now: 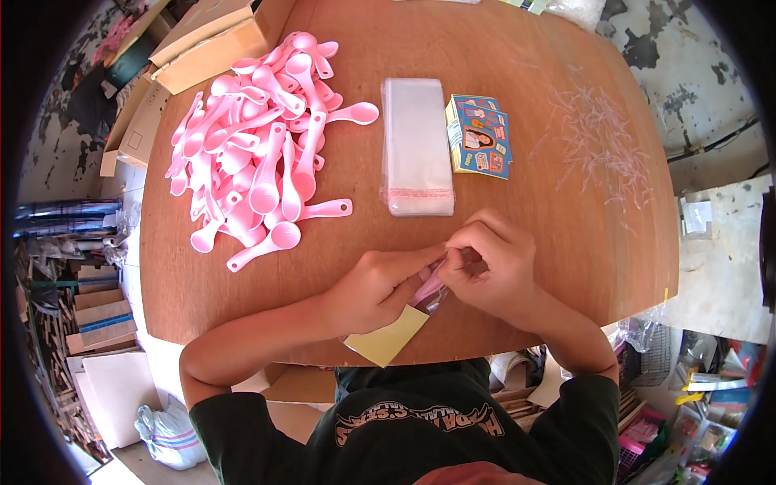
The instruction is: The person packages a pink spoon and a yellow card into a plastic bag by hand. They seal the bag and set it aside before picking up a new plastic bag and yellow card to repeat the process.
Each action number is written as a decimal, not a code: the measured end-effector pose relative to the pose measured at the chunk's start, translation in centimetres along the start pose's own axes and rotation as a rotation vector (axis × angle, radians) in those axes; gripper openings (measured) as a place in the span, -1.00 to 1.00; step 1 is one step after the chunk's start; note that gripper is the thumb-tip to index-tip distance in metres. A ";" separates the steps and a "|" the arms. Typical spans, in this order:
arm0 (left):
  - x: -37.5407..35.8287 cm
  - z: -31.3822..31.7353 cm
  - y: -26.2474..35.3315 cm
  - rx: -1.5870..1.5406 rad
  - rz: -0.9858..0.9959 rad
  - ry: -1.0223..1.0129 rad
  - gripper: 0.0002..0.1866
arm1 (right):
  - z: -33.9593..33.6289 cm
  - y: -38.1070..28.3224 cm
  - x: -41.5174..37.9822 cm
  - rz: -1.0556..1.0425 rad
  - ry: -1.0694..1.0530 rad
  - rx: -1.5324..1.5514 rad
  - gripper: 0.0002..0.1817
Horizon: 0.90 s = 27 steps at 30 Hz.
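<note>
Mid-frame, the left hand (373, 289) curls round a pink piece (431, 284), presumably steadying it; the right hand (499, 260) pinches beside it (hold hidden).

Pink piece (428, 284), prob. a spoon, slants up to the R betw. L hand (373, 289) and R hand (491, 260); partly hidden. Clear film (437, 303) shows w/ it, shiny, upper end at R hand's pinched fingertips. Yellow card (392, 338): flat, plain, set at an angle, pokes out below L hand nr table (566, 279) edge. Spoons (263, 196): pink, glossy, big loose heap, upper L, handles every which way. Bags (416, 133): clear, flat, neat stack, upper ctr, pinkish band nr bottom. Cards (489, 137): blue, printed w/ pics, stacked just R of bags.
</note>
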<state>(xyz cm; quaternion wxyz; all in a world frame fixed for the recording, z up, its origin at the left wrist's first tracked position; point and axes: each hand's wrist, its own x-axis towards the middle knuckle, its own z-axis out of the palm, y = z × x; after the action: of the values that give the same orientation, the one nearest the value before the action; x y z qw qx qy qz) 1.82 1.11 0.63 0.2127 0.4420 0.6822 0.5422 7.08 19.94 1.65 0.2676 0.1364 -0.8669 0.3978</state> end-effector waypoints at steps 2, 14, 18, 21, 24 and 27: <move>-0.1 -0.1 -0.1 -0.010 -0.010 -0.012 -0.51 | -0.1 -0.1 0.1 0.008 0.007 0.026 -0.84; 0.0 -0.2 -0.1 -0.085 -0.068 0.000 -0.56 | -3.1 3.3 1.7 0.410 0.166 0.125 -0.92; -0.1 0.0 -0.7 -0.076 -0.042 0.019 -0.61 | -4.2 4.5 2.1 0.459 0.234 0.178 -0.94; -0.1 -0.2 -0.5 -0.075 -0.066 0.004 -0.62 | -4.7 5.5 2.2 0.403 0.272 0.076 -0.93; 0.0 -0.4 -0.2 -0.071 -0.068 -0.025 -0.64 | -5.4 5.2 3.2 0.214 0.341 -0.311 -0.89; 0.0 0.0 -0.3 -0.096 -0.034 0.009 -0.64 | -6.1 5.8 3.4 0.166 0.336 -0.622 -0.92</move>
<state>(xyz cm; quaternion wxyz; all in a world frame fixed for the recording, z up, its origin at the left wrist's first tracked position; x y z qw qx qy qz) 1.65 1.12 0.33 0.2399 0.4172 0.6637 0.5726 3.86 28.20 3.32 0.4018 -0.0894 -0.8986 0.1522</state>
